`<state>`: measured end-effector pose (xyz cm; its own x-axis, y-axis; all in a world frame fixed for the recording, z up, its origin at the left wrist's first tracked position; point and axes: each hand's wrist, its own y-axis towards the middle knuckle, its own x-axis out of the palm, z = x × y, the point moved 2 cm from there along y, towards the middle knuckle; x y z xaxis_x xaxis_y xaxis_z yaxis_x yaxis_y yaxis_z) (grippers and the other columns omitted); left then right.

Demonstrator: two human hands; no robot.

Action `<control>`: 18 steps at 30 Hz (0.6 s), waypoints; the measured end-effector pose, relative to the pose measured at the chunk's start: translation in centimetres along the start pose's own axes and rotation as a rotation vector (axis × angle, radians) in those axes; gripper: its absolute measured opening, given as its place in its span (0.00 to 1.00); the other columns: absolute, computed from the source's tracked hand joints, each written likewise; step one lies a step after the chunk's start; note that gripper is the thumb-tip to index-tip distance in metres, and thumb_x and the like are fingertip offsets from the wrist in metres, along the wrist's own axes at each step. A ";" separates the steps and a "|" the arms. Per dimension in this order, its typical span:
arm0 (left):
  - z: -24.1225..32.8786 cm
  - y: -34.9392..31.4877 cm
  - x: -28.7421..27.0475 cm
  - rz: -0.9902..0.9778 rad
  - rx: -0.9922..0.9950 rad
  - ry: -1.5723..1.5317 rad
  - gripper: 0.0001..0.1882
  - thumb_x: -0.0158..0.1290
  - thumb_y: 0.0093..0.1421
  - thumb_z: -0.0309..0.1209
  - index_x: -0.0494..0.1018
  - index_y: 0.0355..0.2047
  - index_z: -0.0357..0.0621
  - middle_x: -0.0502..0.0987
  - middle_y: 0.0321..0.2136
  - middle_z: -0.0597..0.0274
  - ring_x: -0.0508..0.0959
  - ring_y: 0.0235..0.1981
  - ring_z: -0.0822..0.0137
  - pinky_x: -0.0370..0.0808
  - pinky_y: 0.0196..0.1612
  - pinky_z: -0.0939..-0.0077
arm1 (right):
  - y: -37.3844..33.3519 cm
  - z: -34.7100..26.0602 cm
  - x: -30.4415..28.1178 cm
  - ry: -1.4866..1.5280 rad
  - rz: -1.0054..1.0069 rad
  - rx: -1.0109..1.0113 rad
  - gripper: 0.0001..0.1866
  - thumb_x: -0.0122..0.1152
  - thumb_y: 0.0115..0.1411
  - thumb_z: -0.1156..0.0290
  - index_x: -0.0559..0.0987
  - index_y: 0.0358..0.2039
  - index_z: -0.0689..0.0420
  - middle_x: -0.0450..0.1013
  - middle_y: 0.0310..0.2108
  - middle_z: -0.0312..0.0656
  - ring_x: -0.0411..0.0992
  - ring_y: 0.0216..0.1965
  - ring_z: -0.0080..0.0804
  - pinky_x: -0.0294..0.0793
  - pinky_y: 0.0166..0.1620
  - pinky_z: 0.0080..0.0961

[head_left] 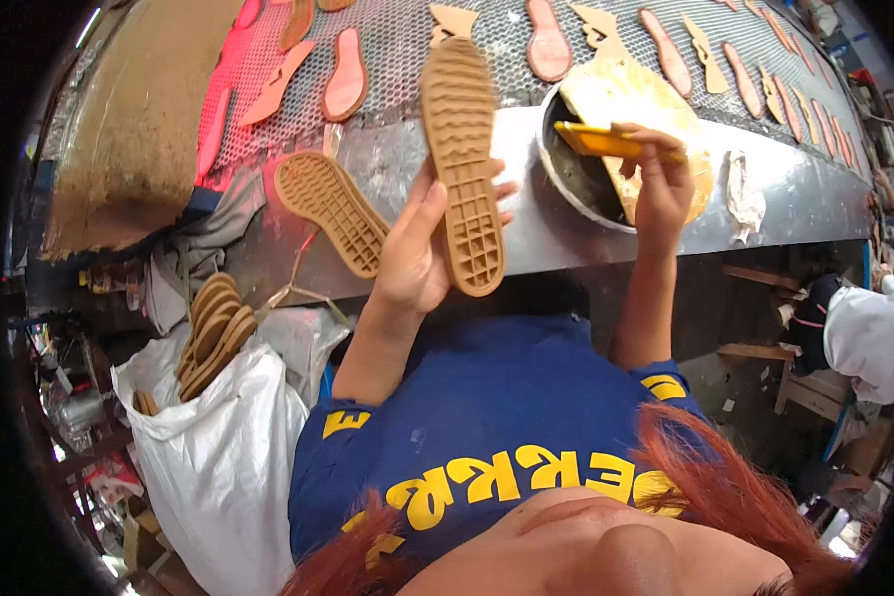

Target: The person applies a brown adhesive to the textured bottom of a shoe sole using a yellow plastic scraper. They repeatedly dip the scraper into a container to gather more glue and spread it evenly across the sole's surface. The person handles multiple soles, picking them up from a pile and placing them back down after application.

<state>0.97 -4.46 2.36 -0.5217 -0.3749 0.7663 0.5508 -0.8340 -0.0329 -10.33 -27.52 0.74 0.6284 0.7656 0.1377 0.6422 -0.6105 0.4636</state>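
So, head view: a tan shoe sole (475,189) is up over the near edge of the metal table (551,248), tread toward the camera. Left hand (417,253) has it snug, thumb on one side, fingers behind. Right hand (658,189) is curled round a yellow tool (591,140) by the pot (545,159). Sole's probably light, bendy, grippy and tough; I'd grab the long edges mid-length. Only writing: chunky yellow letters on the blue shirt (536,397).
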 end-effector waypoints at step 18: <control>0.9 -2.4 -2.6 0.042 0.500 0.397 0.63 0.60 0.46 0.17 0.22 0.66 0.55 0.53 0.61 0.51 0.56 0.64 0.52 0.61 0.63 0.53 | -3.5 -0.9 2.2 0.108 0.269 0.167 0.07 0.50 0.66 0.74 0.73 0.40 0.63 0.74 0.42 0.47 0.74 0.36 0.28 0.75 0.37 0.22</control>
<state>1.58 -1.08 1.07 -0.6415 -0.6047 0.4720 0.7637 -0.5612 0.3191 -11.54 -23.49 0.21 0.7407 0.5843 0.3315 0.5285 -0.8115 0.2494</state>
